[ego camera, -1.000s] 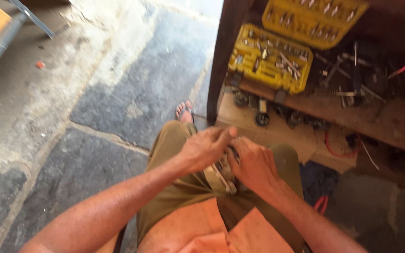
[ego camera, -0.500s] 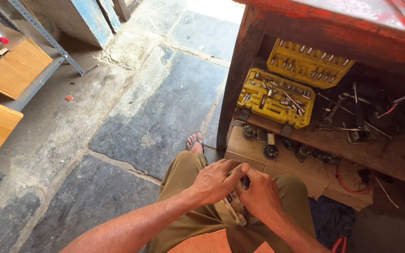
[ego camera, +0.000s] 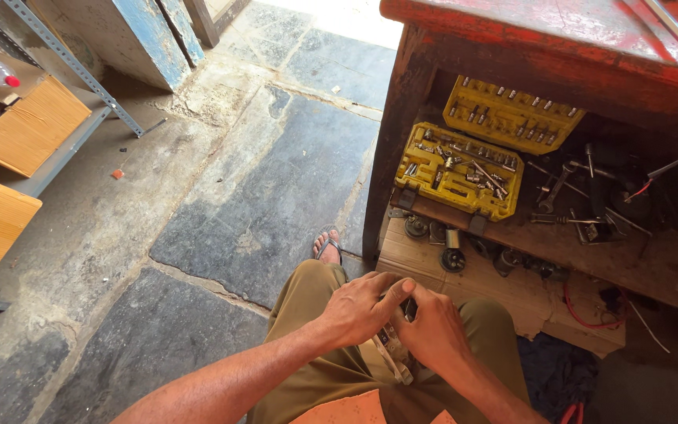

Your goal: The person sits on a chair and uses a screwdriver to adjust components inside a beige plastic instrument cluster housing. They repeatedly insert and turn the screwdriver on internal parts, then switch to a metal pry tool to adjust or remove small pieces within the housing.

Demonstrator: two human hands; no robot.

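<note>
My left hand [ego camera: 361,308] and my right hand [ego camera: 433,330] meet over my lap, both closed around a small dark part [ego camera: 406,308] with a pale strap or band [ego camera: 390,352] hanging from it between my knees. The part is mostly hidden by my fingers, so I cannot tell what it is. I sit in olive trousers, one sandalled foot [ego camera: 327,243] on the stone floor.
An open yellow socket-set case [ego camera: 458,169] leans on the lower shelf of a red wooden workbench [ego camera: 512,31], among loose wrenches [ego camera: 566,188], wires and round metal parts. A metal rack [ego camera: 80,86] with wooden boxes and a bottle stands at the left.
The view has lifted and pulled back, showing more floor, the rack and the bench top. My hands stay together on the small part in my lap.
</note>
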